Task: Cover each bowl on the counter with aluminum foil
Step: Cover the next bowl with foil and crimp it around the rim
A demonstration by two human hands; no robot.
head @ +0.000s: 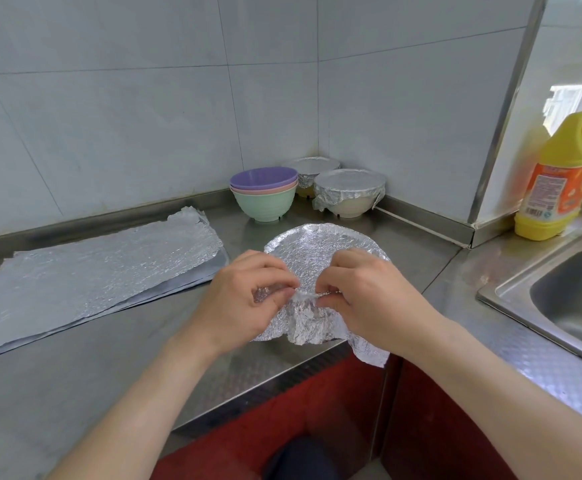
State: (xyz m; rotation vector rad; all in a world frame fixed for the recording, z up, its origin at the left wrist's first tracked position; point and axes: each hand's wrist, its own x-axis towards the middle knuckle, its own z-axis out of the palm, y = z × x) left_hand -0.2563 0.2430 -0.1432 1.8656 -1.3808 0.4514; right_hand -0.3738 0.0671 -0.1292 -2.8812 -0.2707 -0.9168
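A pleat of foil (324,251) is pinched between the left hand (248,299) and the right hand (369,296), seemingly to gather slack against the bowl hidden beneath. Beyond the hands, stacked bare bowls (265,199) and two covered bowls (348,192) are kept; spare sheets (99,271) are laid left of the hands

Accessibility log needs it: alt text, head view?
Left hand and right hand pinch foil stretched over a bowl near the counter edge. Behind it stand two foil-covered bowls and a stack of uncovered bowls; foil sheets lie at left.
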